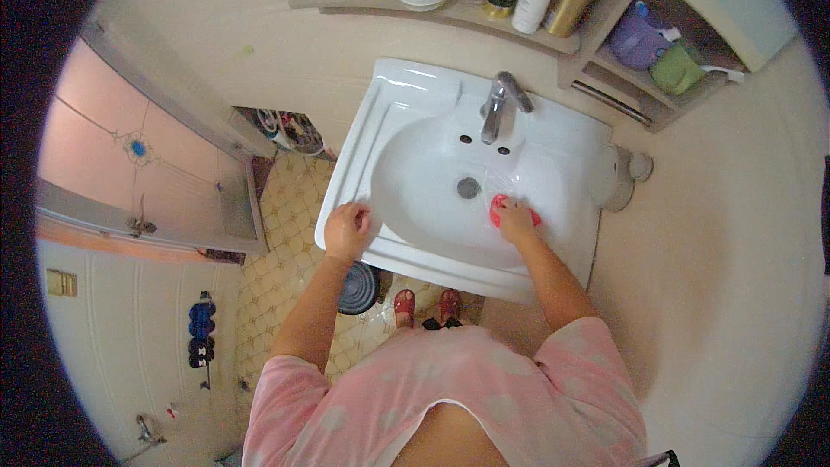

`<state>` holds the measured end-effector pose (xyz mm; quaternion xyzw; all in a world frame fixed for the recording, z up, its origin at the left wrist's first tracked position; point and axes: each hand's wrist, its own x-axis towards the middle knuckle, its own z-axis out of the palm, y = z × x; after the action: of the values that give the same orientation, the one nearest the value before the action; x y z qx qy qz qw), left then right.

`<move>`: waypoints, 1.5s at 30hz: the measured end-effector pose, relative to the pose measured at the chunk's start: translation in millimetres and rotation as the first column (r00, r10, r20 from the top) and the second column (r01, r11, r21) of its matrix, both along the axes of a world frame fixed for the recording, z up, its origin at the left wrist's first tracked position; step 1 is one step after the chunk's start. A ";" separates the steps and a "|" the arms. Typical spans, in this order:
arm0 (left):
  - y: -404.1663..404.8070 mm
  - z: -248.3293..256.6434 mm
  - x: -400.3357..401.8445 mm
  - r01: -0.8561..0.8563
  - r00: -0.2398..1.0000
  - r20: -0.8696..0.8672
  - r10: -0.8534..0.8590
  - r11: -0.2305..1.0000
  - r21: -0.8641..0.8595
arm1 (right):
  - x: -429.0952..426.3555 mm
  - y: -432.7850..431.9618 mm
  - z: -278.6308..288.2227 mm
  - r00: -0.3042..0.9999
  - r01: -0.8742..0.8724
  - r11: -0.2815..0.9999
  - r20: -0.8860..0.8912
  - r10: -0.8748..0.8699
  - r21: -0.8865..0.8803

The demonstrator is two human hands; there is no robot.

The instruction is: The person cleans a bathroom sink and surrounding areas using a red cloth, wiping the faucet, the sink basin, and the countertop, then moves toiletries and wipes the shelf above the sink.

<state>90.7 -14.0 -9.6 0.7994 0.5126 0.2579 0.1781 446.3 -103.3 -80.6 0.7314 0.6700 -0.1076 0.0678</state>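
My right hand [517,219] grips a bright pinkish-red scrubbing pad or cloth [497,213], pressed against the right inner wall of the white ceramic washbasin [415,168]. Part of the pad is hidden under my fingers. On the basin's left front rim rests my left hand [347,230], its fingers curled in and nothing visible in them. A round drain [469,188] sits in the bowl, left of the pad. Behind it stands a chrome single-lever tap [496,110], with two dark overflow holes below its spout. Wet streaks shine on the bowl near the pad.
A wall shelf [454,3] behind the basin carries several bottles and a white jar. Cups with toothbrushes stand in a cubby [674,58] at the right. Below the basin's front are a grey round bin [358,288] and my red sandals. A door [149,149] stands left.
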 end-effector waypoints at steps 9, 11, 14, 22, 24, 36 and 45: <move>2.5 1.9 2.3 0.008 1.000 -0.009 -0.008 0.999 0.047 | -81.4 44.5 -18.3 0.743 -0.344 0.939 -0.615 0.264 -0.012; 2.9 -3.7 -1.8 -0.002 1.000 -0.019 0.002 1.000 0.029 | -109.8 67.6 -8.3 0.640 -0.438 0.898 -0.712 0.289 -0.029; 0.0 0.4 -0.4 -0.011 1.000 -0.010 0.011 1.000 0.003 | -154.3 95.0 20.4 0.487 -0.450 0.891 -0.819 0.304 0.063; 0.9 -1.3 -1.2 -0.035 0.999 -0.035 0.035 0.999 -0.012 | -174.0 183.1 17.8 0.497 0.068 0.909 -0.804 0.326 0.411; 1.0 1.1 -2.9 -0.029 0.999 -0.030 0.028 0.999 -0.045 | -164.2 196.6 14.4 0.606 0.329 0.829 -0.774 0.183 0.453; 1.8 10.5 4.5 -0.024 1.000 0.008 0.024 0.999 0.023 | -95.6 118.6 -51.6 0.971 -0.095 0.875 -0.151 0.187 0.474; 0.1 10.1 5.8 -0.045 0.999 -0.024 0.045 0.999 0.023 | -143.9 90.0 -38.4 0.815 -0.107 0.985 -0.556 0.164 0.135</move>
<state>96.5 -13.9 0.5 0.7928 0.5296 0.2576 0.1569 302.4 -13.2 -119.0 0.6195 0.7148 -0.2814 -0.1616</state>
